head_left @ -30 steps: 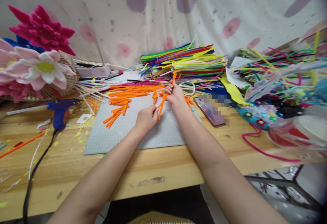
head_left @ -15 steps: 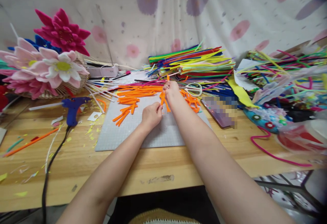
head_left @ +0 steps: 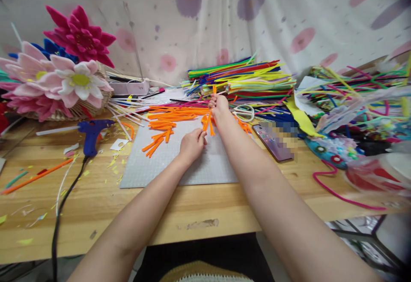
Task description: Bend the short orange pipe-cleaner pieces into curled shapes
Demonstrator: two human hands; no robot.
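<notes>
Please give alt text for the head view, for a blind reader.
The left hand and right hand hold an orange pipe cleaner above a grey mat on a table; a glue gun lies left, scissors right.

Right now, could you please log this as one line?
left hand: pinches orange pipe cleaner | right hand: grips its top | below: grey mat

I see a craft room. The wooden table (head_left: 96, 205) holds heaps of fuzzy sticks (head_left: 247, 78) in many colours, cut orange fuzzy sticks (head_left: 167, 117) on a grey mat (head_left: 154, 166), a blue glue gun (head_left: 90, 130), scissors (head_left: 244, 112) and big felt flowers (head_left: 75, 80).
</notes>
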